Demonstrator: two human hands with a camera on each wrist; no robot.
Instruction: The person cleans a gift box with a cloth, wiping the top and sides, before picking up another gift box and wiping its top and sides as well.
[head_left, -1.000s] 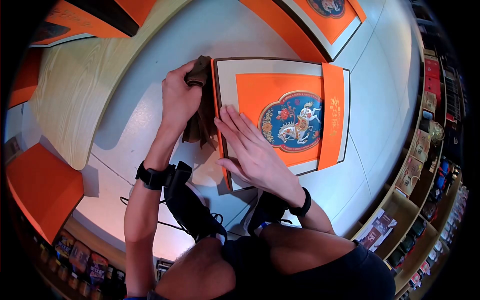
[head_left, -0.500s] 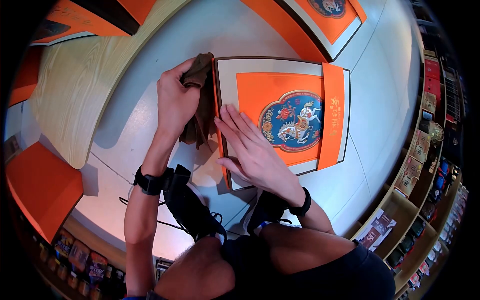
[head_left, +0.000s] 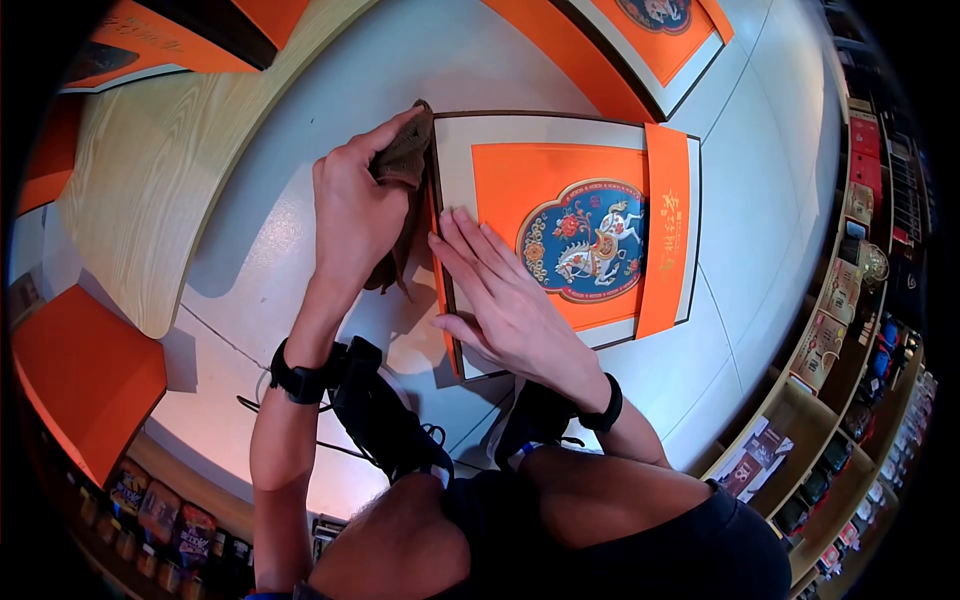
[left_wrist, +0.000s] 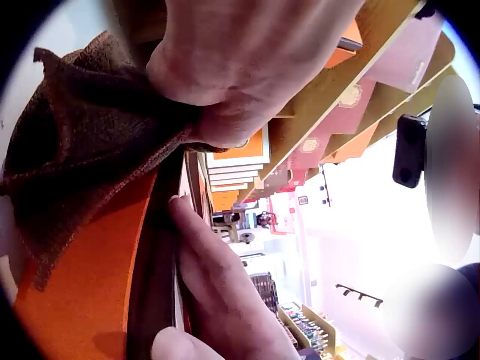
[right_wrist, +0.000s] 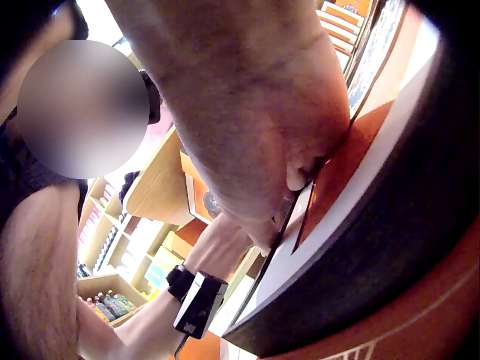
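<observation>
An orange box with a horse emblem [head_left: 590, 242] and an orange band [head_left: 668, 230] stands on the floor in the head view. My left hand [head_left: 360, 215] grips a brown cloth [head_left: 405, 160] against the box's left side, near its upper left corner. In the left wrist view the cloth [left_wrist: 82, 127] drapes over the orange side [left_wrist: 90, 285] of the box. Flat on the lid's left part rests my right hand [head_left: 515, 310], its fingers straight and its thumb near the left edge. The cloth hides part of that side.
Another orange box [head_left: 660, 60] is at the top right. A light wooden table [head_left: 150, 190] curves along the left, with boxes at its top. An orange panel [head_left: 85, 380] lies at the lower left. Stocked wooden shelves [head_left: 800, 420] run down the right side.
The left hand and the cloth have shifted slightly up along the box's left side, and the cloth's upper end is higher. The right hand has stayed in place on the lid.
</observation>
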